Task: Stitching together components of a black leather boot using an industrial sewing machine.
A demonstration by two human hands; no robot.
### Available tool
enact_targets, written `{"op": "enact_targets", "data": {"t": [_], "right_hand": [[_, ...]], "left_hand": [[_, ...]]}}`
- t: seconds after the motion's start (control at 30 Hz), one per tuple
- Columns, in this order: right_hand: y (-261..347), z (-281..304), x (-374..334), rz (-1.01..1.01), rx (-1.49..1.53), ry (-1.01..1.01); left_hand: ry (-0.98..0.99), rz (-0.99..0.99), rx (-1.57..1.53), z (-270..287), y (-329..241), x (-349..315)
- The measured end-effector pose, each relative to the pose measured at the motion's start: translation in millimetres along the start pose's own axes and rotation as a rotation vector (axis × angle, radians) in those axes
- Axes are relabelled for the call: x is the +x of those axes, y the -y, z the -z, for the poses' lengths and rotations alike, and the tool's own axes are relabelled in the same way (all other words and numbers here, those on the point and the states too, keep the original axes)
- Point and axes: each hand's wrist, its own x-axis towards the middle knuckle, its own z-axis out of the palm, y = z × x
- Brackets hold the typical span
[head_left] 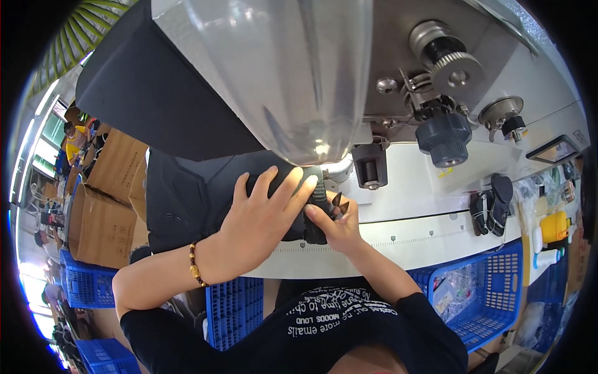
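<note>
A black padded fabric piece (199, 193), apparently part of a bag, lies on the white bed of a sewing machine (398, 181). My left hand (258, 218) rests flat on it, fingers spread, fingertips close to the lit sewing spot. A ribbed dark strip (319, 193) runs along the fabric's right edge. There my right hand (341, 227) pinches the edge between thumb and fingers. Two dark pointed tips, which look like thread snips (337, 201), stick out of that same hand. The clear curved guard (274, 68) and machine head hide the needle.
Dark tension knobs (443, 134) project from the machine head. A black strap with a buckle (492, 206) lies on the right of the bed. Blue baskets (476, 299) stand below the table edge. Cardboard boxes (103, 218) and a person in yellow (76, 140) are at left.
</note>
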Motion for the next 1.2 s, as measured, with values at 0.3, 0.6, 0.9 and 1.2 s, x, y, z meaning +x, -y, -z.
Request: {"op": "enact_targets", "data": {"t": [0.3, 0.6, 0.9, 1.2], "right_hand": [[8, -1, 12, 0.193, -0.503, -0.016], [17, 0, 7, 0.139, -0.535, 0.042], [12, -4, 5, 0.142, -0.522, 0.008], [13, -3, 15, 0.193, -0.508, 0.011]], "left_hand": [[-0.078, -0.004, -0.021, -22, 8, -2], [-0.094, 0.028, -0.133, -25, 10, -3], [-0.102, 0.008, -0.166, -22, 12, -2], [-0.121, 0.002, -0.169, -18, 17, 3]]}}
